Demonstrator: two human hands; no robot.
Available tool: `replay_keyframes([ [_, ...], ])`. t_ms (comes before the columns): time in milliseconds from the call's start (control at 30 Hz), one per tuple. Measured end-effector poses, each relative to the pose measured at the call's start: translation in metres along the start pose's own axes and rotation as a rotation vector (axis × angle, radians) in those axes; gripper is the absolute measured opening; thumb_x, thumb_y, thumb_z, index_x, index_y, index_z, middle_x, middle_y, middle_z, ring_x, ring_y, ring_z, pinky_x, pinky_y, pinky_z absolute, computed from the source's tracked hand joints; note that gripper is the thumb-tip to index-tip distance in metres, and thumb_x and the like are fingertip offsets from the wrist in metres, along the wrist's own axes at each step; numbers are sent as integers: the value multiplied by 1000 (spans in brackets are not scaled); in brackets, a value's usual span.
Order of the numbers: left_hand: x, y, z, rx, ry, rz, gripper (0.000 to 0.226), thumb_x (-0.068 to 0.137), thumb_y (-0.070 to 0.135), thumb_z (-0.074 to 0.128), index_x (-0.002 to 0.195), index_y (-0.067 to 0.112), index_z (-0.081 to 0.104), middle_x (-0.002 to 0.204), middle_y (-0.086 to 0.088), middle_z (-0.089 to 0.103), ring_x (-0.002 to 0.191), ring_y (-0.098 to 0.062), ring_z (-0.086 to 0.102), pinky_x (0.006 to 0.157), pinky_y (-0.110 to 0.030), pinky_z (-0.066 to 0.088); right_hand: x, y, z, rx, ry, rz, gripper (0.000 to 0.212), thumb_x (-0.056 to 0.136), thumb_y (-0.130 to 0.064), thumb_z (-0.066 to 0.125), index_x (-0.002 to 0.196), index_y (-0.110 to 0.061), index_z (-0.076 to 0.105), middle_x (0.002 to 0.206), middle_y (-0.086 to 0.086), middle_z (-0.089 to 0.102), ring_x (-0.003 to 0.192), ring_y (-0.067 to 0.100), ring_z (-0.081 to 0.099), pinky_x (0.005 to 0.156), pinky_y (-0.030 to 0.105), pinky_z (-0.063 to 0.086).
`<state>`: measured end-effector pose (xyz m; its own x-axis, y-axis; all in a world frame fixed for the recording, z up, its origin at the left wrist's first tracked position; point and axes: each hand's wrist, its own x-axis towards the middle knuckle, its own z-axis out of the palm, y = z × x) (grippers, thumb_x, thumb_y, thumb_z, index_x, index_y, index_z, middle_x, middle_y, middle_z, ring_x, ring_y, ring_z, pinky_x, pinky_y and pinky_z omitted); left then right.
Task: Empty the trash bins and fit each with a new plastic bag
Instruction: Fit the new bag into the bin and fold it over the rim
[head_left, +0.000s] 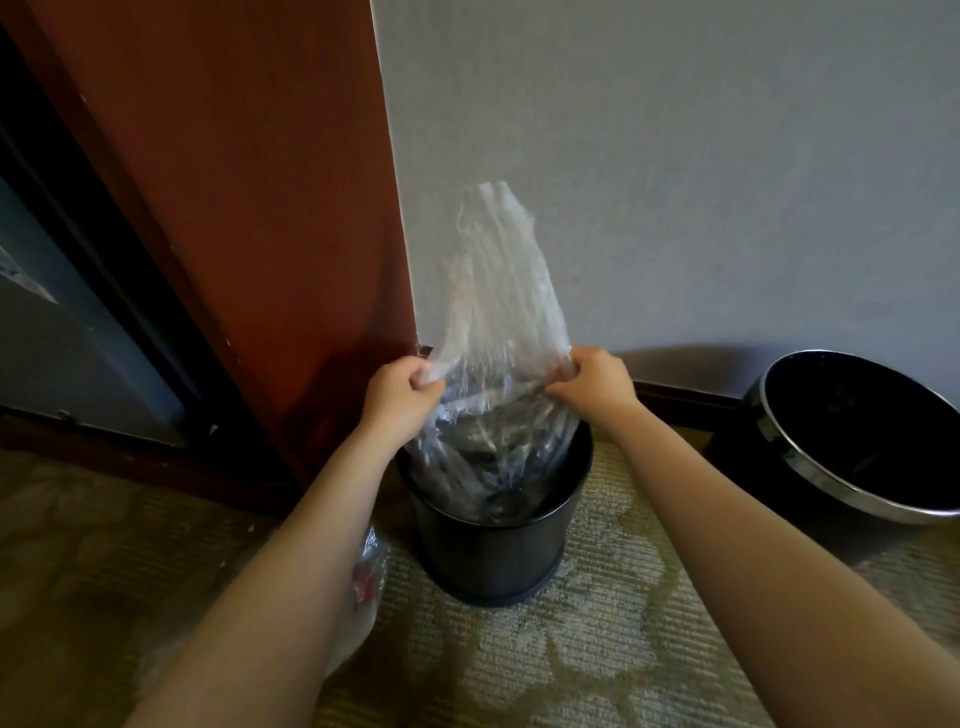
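Head view, looking down at floor by wall corner. Small black bin (493, 545) upright on patterned carpet (597, 649), centre frame, just in front of edge where red-brown panel (249, 208) meets pale wall (701, 182).

Clear plastic bag (493, 322) held above bin w/ both hands. Lower part of bag hangs down inside bin mouth, bunched & crinkled; upper part sticks up past hands, tapering to narrow top against wall.

Left hand (400, 392) at bag's left edge, fingers curled tight, pinching a fold of film. Right hand (592, 382) at bag's right edge, likewise closed, gripping film between thumb & fingers. Hands level w/ each other, apart, film stretched between them. Both above bin rim, not touching bin.

Second bin (852, 447) far right, larger, black w/ shiny metal rim, tilted so dark inside faces camera; no liner visible in it. Well apart from small bin.

Another bit of clear plastic (366, 577) on carpet left of small bin, partly hidden under left forearm; something red inside, can't tell what.

Dark door or frame (78, 312) at far left.
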<state>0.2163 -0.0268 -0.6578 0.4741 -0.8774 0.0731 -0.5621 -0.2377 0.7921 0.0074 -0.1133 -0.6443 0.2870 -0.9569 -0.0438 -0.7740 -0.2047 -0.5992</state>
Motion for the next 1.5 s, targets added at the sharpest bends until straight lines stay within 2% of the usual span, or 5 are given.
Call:
replay_keyframes([
  [300, 2, 20, 1, -422, -193, -166, 63, 75, 16, 77, 127, 22, 41, 114, -1, 57, 102, -17, 58, 89, -33, 48, 10, -11, -7, 728, -217, 20, 47, 77, -19, 81, 115, -17, 53, 95, 4, 64, 90, 21, 65, 83, 34, 53],
  [667, 8, -6, 0, -205, 101, -209, 21, 89, 21, 61, 98, 5, 70, 74, -1, 63, 74, -21, 60, 69, -34, 50, 7, 9, -3, 315, 39, 144, 11, 87, -18, 70, 89, -10, 63, 90, 5, 66, 82, 18, 63, 64, 25, 48],
  [900, 13, 12, -4, -463, -62, -224, 48, 81, 20, 71, 122, 17, 47, 104, -3, 62, 92, -18, 63, 86, -35, 51, 12, -8, -20, 859, -163, 30, 44, 77, -11, 79, 113, -10, 53, 98, 6, 68, 84, 19, 69, 71, 28, 55],
  [1200, 5, -10, -12, -248, 173, -192, 22, 89, 27, 65, 77, 9, 64, 79, -9, 65, 78, -23, 62, 69, -28, 44, 4, 14, -10, 334, 52, 122, 8, 86, -20, 71, 89, -16, 64, 84, 4, 67, 70, 12, 61, 66, 24, 47],
  [1500, -2, 9, -21, -248, 50, -102, 22, 87, 20, 68, 98, 2, 71, 93, -10, 71, 86, -21, 65, 78, -28, 48, 7, -25, -31, -40, 130, -305, 79, 77, -35, 77, 144, -23, 37, 146, 3, 42, 133, 24, 41, 107, 42, 36],
])
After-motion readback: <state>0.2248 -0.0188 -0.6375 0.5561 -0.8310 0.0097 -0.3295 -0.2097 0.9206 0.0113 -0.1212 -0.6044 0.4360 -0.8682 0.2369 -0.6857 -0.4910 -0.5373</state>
